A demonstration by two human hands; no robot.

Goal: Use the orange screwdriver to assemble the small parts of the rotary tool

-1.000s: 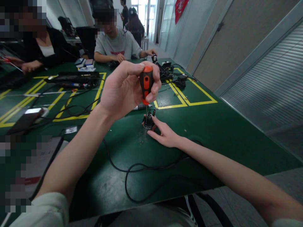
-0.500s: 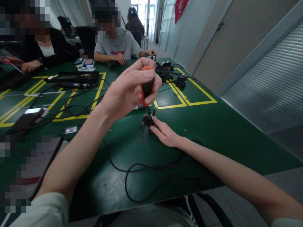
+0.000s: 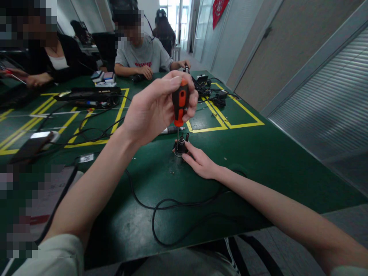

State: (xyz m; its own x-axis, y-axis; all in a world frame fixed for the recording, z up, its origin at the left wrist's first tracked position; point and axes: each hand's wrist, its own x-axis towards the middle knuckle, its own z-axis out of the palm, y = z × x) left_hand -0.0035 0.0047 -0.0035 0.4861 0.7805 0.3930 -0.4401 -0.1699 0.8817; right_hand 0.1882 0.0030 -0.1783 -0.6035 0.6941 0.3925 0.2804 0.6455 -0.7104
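Observation:
My left hand (image 3: pixel 156 101) is closed around the red and black handle of a screwdriver (image 3: pixel 181 103), held upright with its thin shaft pointing down. The shaft meets a small black cylindrical device (image 3: pixel 181 146) with metal fittings on top, standing on the green table; the exact contact of the tip is too small to make out. My right hand (image 3: pixel 201 161) grips this device from the right side with thumb and fingers. Just in front of it lie a few tiny bits, perhaps screws (image 3: pixel 172 173), on the tabletop.
A black cable (image 3: pixel 169 201) loops over the near part of the green table (image 3: pixel 273 165). Behind my left hand lies a grey pen-like tool (image 3: pixel 171 130). Farther back are a black pouch (image 3: pixel 86 94), tangled black cables (image 3: pixel 220 99) and yellow tape lines. Two people sit across the table.
The fingers of my left hand have shifted on the screwdriver, and its handle has turned, showing more of its red side. My right hand and the device stay in place.

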